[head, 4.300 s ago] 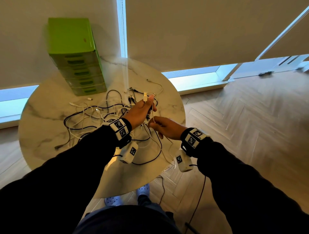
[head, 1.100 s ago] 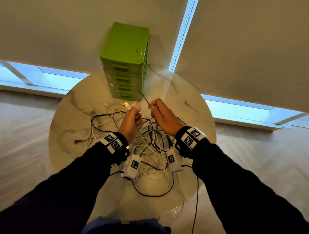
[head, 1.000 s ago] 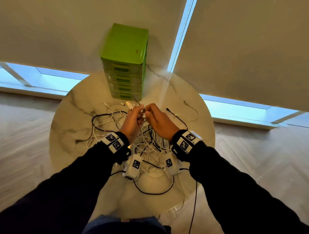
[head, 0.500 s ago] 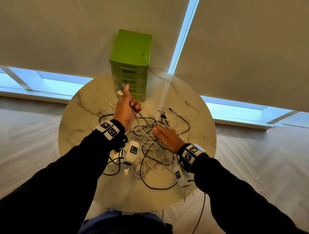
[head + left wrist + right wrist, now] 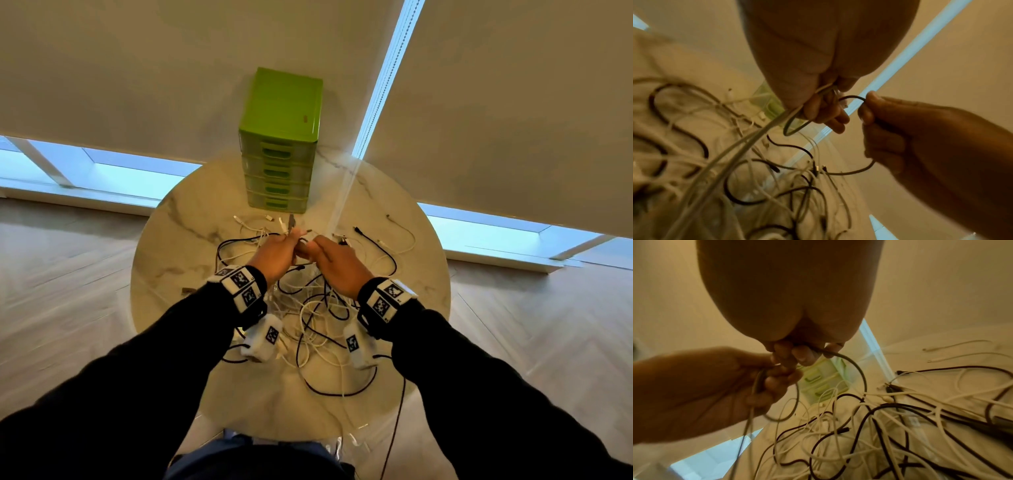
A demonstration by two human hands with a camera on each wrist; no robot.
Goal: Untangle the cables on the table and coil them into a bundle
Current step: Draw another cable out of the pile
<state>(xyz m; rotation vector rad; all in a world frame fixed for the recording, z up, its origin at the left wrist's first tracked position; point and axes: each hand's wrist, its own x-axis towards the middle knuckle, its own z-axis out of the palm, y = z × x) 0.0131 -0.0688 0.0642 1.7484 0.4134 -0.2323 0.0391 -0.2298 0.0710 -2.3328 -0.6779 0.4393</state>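
A tangle of black and white cables [image 5: 308,308] lies on the round marble table [image 5: 178,240]. Both hands meet just above its far side. My left hand [image 5: 291,240] grips a bunch of pale cables [image 5: 760,134], whose plug ends stick out past the fingers. A loop of a grey cable [image 5: 795,129] is held in the same fist. My right hand [image 5: 311,245] pinches that grey cable [image 5: 859,369] beside the left fingers [image 5: 777,378]. The grey cable arcs from the right fingertips [image 5: 803,353] down into the tangle.
A green drawer unit [image 5: 281,144] stands at the table's far edge, just beyond the hands. Loose cable ends [image 5: 397,240] spread over the right side of the table. Some white cable [image 5: 342,442] hangs over the near edge. Roller blinds and a bead cord [image 5: 376,85] hang behind.
Half a second ago my left hand was raised toward the drawer unit and the right hand hovered low over the tangle. The left hand has come down and the two hands have met.
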